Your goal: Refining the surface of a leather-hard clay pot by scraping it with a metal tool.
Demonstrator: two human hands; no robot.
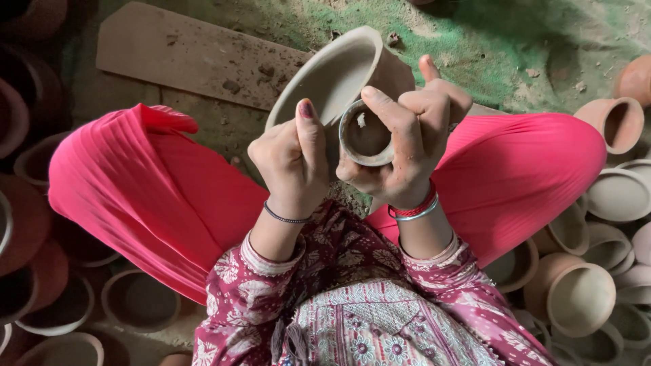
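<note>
Dusty earthen ground (224, 129), partly dusted green toward its far edge, is carrying a flat wooden board (190, 57) at its far left and rows of fired clay pots (135, 301) along its left and right edges. Between pink-clad knees, the left hand (291, 163) is curling loosely closed, thumb raised, pressing against the side of a small unfired clay cup (366, 135). The right hand (413, 135) is wrapping its fingers firmly around that cup, mouth facing up. Behind it, a larger grey clay bowl (339, 74) is tilting on the ground. The cup looks light but brittle and crumbly; gripping the thicker wall, not the thin rim, seems safest.
</note>
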